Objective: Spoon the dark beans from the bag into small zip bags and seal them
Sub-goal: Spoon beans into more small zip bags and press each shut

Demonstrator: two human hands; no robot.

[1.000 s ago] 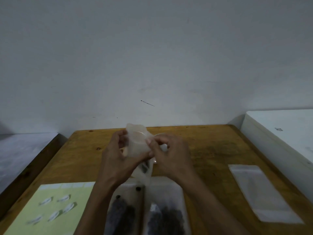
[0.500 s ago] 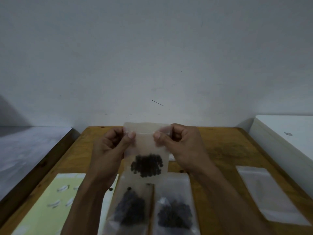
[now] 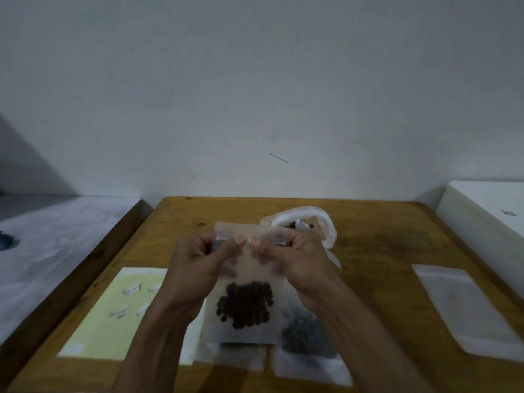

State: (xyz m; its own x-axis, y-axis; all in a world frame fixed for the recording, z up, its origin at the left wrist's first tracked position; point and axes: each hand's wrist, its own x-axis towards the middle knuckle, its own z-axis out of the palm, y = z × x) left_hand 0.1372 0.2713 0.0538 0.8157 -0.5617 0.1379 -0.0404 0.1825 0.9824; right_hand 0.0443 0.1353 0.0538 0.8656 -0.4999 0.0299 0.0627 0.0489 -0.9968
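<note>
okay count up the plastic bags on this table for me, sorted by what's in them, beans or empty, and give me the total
Small zip bags with beans: 2, held bag, lying bag
Big bean bag: 1
Empty bags: 1 clear, more may be hidden
Total: 4

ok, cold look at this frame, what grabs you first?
Dead centre, both hands, left hand and right hand, pinch the top edge of a small zip bag held up over the wooden table, dark beans pooled at its bottom. Behind the right hand sits the open bean bag; a filled bag lies below.
</note>
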